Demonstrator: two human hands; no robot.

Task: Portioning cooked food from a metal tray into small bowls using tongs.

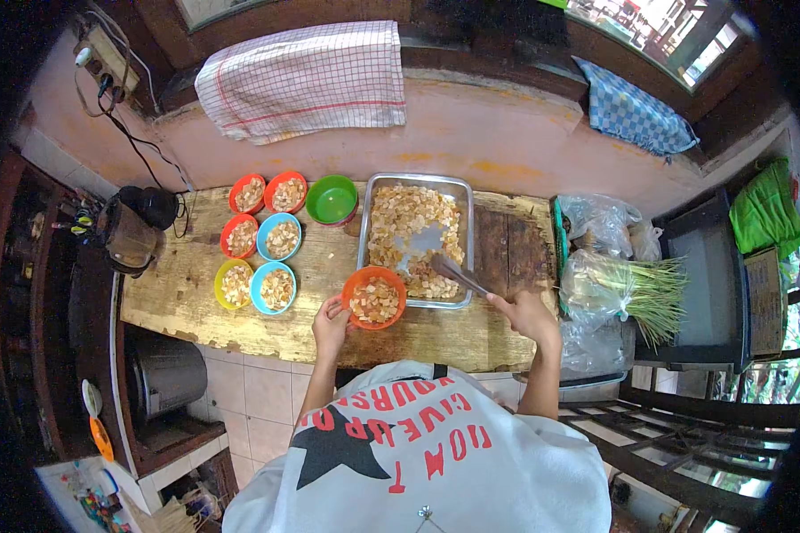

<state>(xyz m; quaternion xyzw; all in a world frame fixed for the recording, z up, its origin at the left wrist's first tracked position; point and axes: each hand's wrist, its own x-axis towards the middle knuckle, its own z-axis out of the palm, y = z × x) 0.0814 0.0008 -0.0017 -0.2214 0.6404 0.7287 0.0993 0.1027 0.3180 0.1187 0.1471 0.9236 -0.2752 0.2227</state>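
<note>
My left hand (333, 328) grips the rim of an orange bowl (374, 270), tilted beside the near left corner of a metal tray (469, 220). Small pale diced pieces (375, 301) partly fill this bowl. A brown spoon (463, 274) is in my right hand (525, 318), its head down among the diced pieces (410, 210) in the tray. Part of the tray's bottom shows bare at its middle. Left of the tray sit several filled bowls: red (241, 234), blue (279, 236) and yellow (233, 284). A green bowl (332, 200) at the back has no pieces visible in it.
A blender-like jug (130, 240) stands at the table's left end. On the right are plastic bags (597, 223) and a bundle of green stalks (653, 293). The wooden table (173, 293) backs onto a wall with a checked cloth (307, 80) hanging above.
</note>
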